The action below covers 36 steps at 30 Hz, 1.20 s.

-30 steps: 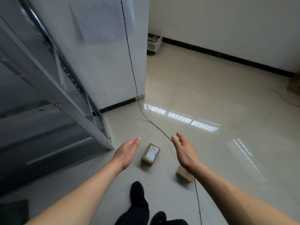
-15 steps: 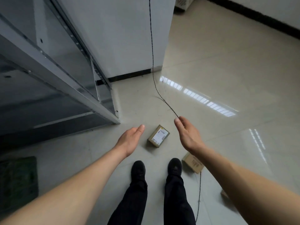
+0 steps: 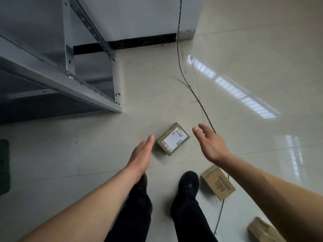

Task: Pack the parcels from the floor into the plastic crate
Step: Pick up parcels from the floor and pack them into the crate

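Three parcels on floor, none packed: labelled parcel (image 3: 173, 139) between my empty, spread left hand (image 3: 142, 154) and right hand (image 3: 210, 144)

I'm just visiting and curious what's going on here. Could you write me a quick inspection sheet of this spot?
Surface: glossy tiled floor, window light reflected.
Job's things: labelled parcel on the floor between the hands; plain brown parcel by the right shoe; third parcel at bottom right. Crate: nothing seen.
Clutter: dark green object at left edge, unclear.
Hands: left hand and right hand open, either side of the labelled parcel, not touching.
Cables: black cable runs down the wall and across the floor.
Surroundings: metal shelving, white wall.
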Each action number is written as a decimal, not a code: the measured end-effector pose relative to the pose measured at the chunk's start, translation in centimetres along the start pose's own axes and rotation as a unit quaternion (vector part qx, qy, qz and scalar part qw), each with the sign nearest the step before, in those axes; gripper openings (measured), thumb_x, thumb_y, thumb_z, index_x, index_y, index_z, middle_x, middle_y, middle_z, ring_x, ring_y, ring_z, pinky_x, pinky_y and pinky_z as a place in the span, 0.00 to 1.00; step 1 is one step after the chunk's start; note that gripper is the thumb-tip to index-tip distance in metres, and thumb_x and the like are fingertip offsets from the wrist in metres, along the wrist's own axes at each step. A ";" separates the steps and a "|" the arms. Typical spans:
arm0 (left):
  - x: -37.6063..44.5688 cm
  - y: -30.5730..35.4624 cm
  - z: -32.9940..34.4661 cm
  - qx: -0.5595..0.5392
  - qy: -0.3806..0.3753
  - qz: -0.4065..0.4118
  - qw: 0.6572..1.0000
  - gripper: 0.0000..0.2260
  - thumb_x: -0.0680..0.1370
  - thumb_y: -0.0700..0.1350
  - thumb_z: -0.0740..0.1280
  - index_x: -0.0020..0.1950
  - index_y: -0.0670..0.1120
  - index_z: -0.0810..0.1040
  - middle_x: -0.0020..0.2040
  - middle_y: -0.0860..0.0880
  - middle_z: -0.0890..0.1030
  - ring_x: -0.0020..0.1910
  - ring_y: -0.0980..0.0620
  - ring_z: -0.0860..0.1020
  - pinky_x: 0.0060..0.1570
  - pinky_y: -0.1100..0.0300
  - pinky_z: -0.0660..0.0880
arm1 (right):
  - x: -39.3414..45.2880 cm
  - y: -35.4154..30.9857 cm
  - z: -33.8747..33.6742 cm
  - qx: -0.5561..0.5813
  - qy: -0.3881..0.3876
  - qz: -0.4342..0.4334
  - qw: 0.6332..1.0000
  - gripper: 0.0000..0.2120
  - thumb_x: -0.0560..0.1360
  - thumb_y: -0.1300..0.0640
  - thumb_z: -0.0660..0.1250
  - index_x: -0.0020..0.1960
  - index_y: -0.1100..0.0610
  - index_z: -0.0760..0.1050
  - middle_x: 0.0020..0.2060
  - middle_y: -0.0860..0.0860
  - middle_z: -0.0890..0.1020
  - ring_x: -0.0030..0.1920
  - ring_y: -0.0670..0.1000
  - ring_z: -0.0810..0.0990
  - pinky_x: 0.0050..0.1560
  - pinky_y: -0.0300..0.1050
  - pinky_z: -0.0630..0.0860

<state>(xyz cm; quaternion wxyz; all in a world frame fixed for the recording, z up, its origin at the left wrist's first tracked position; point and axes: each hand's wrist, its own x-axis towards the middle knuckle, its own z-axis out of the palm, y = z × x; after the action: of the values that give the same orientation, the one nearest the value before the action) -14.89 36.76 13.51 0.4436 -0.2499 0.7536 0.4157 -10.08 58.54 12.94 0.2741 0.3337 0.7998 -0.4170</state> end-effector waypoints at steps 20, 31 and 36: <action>22.8 -10.0 10.5 -0.206 -0.066 -0.173 0.961 0.28 0.77 0.71 0.49 0.71 0.59 0.69 0.72 0.54 0.70 0.72 0.48 0.66 0.69 0.34 0.56 | 20.8 10.0 13.8 -0.017 -0.048 0.018 0.999 0.25 0.80 0.35 0.53 0.63 0.52 0.75 0.58 0.53 0.82 0.61 0.59 0.77 0.57 0.51 0.72; 11.6 -4.4 3.1 -0.196 -0.036 -0.093 0.976 0.33 0.69 0.76 0.56 0.58 0.53 0.79 0.52 0.50 0.83 0.53 0.48 0.81 0.59 0.44 0.73 | 9.8 1.9 9.4 0.022 0.045 0.065 0.997 0.24 0.79 0.35 0.54 0.59 0.54 0.72 0.47 0.53 0.80 0.48 0.56 0.79 0.49 0.50 0.74; 2.1 -0.3 -3.0 -0.185 -0.020 -0.038 0.982 0.29 0.73 0.72 0.56 0.58 0.52 0.80 0.51 0.46 0.84 0.50 0.45 0.82 0.56 0.46 0.78 | 1.1 -5.4 5.2 0.008 0.077 0.057 0.995 0.21 0.81 0.39 0.53 0.50 0.56 0.72 0.37 0.47 0.74 0.39 0.52 0.74 0.39 0.47 0.66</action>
<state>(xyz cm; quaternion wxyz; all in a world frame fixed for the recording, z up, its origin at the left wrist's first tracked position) -17.01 34.06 12.31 0.4204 -0.3477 0.6448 0.5353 -14.06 52.19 12.13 0.2323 0.4126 0.7945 -0.3802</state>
